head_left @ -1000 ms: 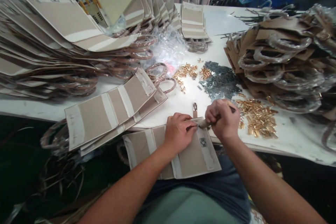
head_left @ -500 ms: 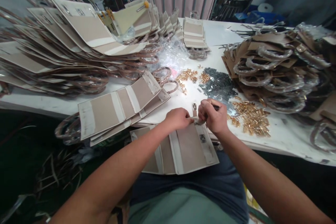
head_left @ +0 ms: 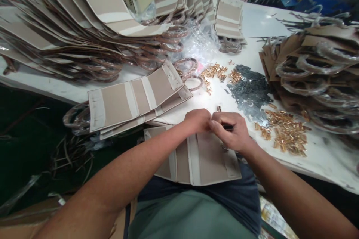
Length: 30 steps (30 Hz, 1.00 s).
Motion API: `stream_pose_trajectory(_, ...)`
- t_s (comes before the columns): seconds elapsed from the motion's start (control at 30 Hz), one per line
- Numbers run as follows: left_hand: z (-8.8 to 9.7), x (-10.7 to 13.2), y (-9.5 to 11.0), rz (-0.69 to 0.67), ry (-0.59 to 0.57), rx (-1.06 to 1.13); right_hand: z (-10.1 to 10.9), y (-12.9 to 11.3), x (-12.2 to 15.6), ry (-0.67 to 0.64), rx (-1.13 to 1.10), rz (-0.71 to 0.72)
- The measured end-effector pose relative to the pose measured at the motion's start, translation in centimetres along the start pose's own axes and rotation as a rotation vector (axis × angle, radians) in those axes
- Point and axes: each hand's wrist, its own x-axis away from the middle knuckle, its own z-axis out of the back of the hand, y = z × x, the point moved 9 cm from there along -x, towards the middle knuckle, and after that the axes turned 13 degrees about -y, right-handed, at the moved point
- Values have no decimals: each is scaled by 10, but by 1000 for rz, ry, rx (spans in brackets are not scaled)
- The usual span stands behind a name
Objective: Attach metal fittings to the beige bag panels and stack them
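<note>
A flat beige bag panel with white strips lies across my lap, its far end on the white table's near edge. My left hand is closed, pinching the panel's far edge. My right hand touches it, fingers wrapped round a thin dark tool held over that same edge. A small metal clasp lies just beyond the knuckles. What sits under the fingertips is hidden.
Two more beige panels lie stacked to the left. Large fanned piles of panels with handles fill the left. Brown pieces with wrapped handles are heaped at the right. Gold fittings and dark metal plates lie loose.
My hands have drawn closer together over the panel's far edge, and the right hand's grip on the tool has turned flatter. The camera has tilted and shifted.
</note>
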Motion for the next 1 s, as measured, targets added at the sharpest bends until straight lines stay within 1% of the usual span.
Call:
stream_pose_trajectory(0.07, -3, 1, 4, -35, -49, -14, 8, 12, 8, 65, -50, -38)
stream_pose_trajectory(0.17, -1, 1, 5, -15, -88, -18, 31, 29, 18, 281, -276, -107)
stream_pose_trajectory(0.2, 0, 1, 5, 2, -98, -18, 38, 30, 20, 349, -358, -107)
stream_pose_trajectory(0.27, 0, -3, 5, 19, -124, -22, 50, 26, 21, 458, -470, -57)
stream_pose_trajectory(0.33, 1, -7, 6, 10, -142, -28, 56, 18, 20, 514, -496, -5)
stream_pose_trajectory(0.4, 2, -9, 7, 6, -147, -31, 53, 17, 18, 500, -464, -21)
stream_pose_trajectory(0.5, 2, -9, 7, 24, -151, -17, 41, 27, 18, 443, -414, -128)
stream_pose_trajectory(0.57, 2, -8, 7, 23, -154, -5, 40, 30, 20, 462, -396, -117)
stream_pose_trajectory(0.63, 2, -7, 7, 9, -146, -6, 42, 27, 24, 497, -392, -54)
stream_pose_trajectory(0.67, 1, -7, 7, 2, -142, -10, 42, 26, 25, 495, -389, -36)
stream_pose_trajectory(0.7, 1, -8, 7, -2, -140, -12, 41, 26, 26, 483, -387, -38)
stream_pose_trajectory(0.8, -1, -8, 5, 2, -146, -10, 36, 30, 26, 434, -380, -112)
stream_pose_trajectory(0.87, -1, -8, 4, 8, -139, 0, 42, 28, 29, 476, -393, -91)
stream_pose_trajectory(0.97, 0, -8, 4, 3, -120, 11, 53, 22, 33, 568, -384, -6)
stream_pose_trajectory(1.0, 0, -8, 4, 0, -118, 10, 54, 24, 34, 575, -380, -15)
